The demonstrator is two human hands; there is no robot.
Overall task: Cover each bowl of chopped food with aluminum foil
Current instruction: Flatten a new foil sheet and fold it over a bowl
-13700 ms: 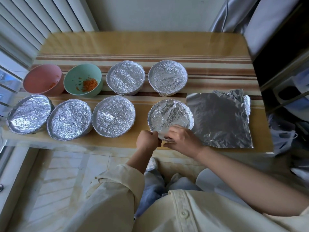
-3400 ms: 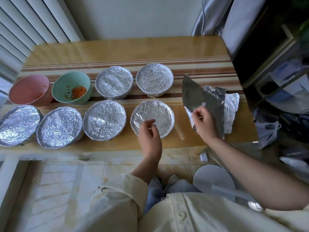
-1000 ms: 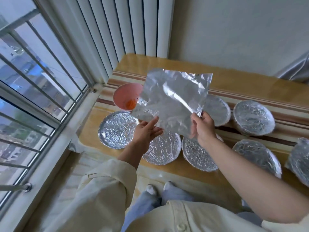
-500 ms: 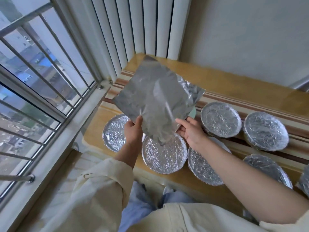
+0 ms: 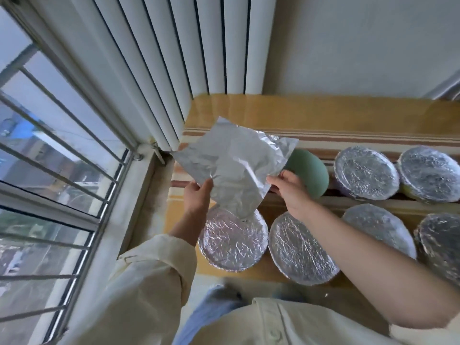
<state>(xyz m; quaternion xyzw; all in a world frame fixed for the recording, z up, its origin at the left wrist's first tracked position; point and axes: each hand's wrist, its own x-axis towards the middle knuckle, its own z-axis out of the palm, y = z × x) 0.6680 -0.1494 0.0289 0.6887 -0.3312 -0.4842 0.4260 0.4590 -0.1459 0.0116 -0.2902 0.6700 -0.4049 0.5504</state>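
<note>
Running beside a barred window [image 5: 62, 170], a glossy yellow tabletop with brown stripes [image 5: 323, 113] carries six round bowls capped in crinkled foil [image 5: 232, 241], four along its near edge and two behind. Above its left edge a creased silver sheet of aluminium foil [image 5: 234, 165] hangs in the air, partly hiding a round green bowl [image 5: 311, 175] in the back row. The left hand [image 5: 198, 197] and right hand [image 5: 290, 190] hold the sheet, fingers pinching its lower-left and right edges.
</note>
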